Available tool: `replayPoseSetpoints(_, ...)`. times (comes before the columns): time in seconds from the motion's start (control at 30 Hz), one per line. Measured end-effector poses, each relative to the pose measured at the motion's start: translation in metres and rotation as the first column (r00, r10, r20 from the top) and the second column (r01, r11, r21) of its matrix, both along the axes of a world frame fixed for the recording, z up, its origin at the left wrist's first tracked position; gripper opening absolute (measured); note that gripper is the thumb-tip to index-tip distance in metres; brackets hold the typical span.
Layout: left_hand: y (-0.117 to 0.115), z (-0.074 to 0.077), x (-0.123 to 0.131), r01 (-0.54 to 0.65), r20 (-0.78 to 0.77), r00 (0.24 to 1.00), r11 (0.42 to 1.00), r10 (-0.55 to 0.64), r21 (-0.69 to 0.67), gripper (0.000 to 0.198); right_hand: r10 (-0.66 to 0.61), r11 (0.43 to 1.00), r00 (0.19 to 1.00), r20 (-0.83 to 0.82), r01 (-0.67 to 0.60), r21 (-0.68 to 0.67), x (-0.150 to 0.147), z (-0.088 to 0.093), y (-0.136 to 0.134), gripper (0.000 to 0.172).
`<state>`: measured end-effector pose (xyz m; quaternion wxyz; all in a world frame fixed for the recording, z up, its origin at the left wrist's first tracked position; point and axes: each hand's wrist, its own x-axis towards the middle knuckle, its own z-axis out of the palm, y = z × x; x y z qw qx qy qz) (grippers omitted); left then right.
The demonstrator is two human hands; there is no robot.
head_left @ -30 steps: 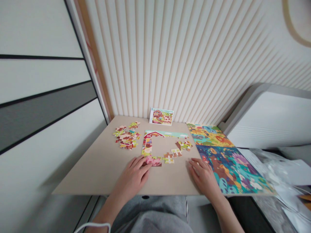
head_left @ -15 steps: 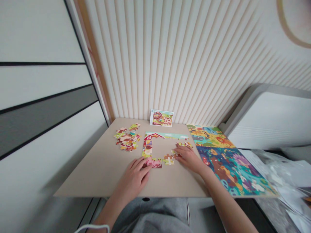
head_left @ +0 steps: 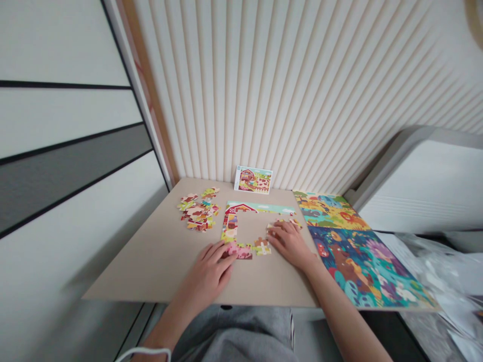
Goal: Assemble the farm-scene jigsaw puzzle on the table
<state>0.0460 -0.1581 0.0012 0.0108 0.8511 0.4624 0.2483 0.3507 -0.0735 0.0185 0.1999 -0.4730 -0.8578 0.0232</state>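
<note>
A partly assembled jigsaw puzzle (head_left: pixel 260 206) lies on the table, with a barn at its upper left and an open middle. My left hand (head_left: pixel 209 271) rests flat, fingertips on the pink pieces (head_left: pixel 243 252) at the lower left corner. Over the right side, my right hand (head_left: pixel 292 245) has its fingers bent around a small puzzle piece (head_left: pixel 269 227), which shows only in part. Just left of that hand is a brown and green puzzle piece (head_left: pixel 261 247), slightly apart from the pink section. More pieces (head_left: pixel 296 221) show beyond the right hand, partly covered by it.
Loose puzzle pieces (head_left: pixel 198 213) are heaped at the table's left. A picture card (head_left: pixel 253 180) of the farm scene leans against the ribbed wall (head_left: pixel 241 90). Two finished puzzles, one yellow (head_left: pixel 332 211) and one dark blue (head_left: pixel 368 266), lie along the right side.
My right hand has shifted slightly away from the bottom row, with a small piece at its fingertips. My left hand stays in place. The camera view has tilted slightly.
</note>
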Motion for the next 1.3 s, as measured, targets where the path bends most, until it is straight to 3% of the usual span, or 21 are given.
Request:
replayPoseSetpoints(0.13, 0.0, -0.001, 0.0, 0.01, 0.01, 1.0, 1.0, -0.01, 0.011, 0.039, 0.177, 0.982, 0.984, -0.002, -0.177, -0.072, -0.001, 0.004, -0.015, 0.043)
replayPoseSetpoints(0.2, 0.0, -0.001, 0.0, 0.007, 0.005, 1.0, 1.0, -0.007, 0.011, 0.039, 0.2, 0.976, 0.98, -0.019, -0.201, -0.086, -0.001, 0.005, -0.022, 0.045)
replayPoseSetpoints(0.5, -0.002, 0.001, 0.001, -0.007, -0.003, 1.0, 1.0, 0.007, -0.016, 0.04, 0.165, 0.986, 0.986, -0.028, -0.163, 0.046, 0.011, -0.002, -0.051, 0.022)
replayPoseSetpoints(0.8, 0.0, -0.002, 0.0, -0.01, -0.017, 1.0, 1.0, 0.009, -0.019, 0.041, 0.048, 0.999, 0.995, -0.092, -0.046, 0.024, 0.01, -0.006, -0.068, 0.013)
replayPoseSetpoints(1.13, -0.001, 0.003, 0.002, -0.012, -0.019, 1.0, 0.999, 0.011, -0.047, 0.041, 0.048, 0.998, 0.993, -0.109, -0.052, -0.032, 0.013, -0.008, -0.066, 0.012)
replayPoseSetpoints(1.3, 0.0, 0.001, 0.002, -0.009, -0.024, 1.0, 0.999, 0.008, -0.043, 0.04, 0.034, 0.998, 0.995, -0.097, -0.038, -0.047, 0.01, -0.004, -0.069, 0.023)
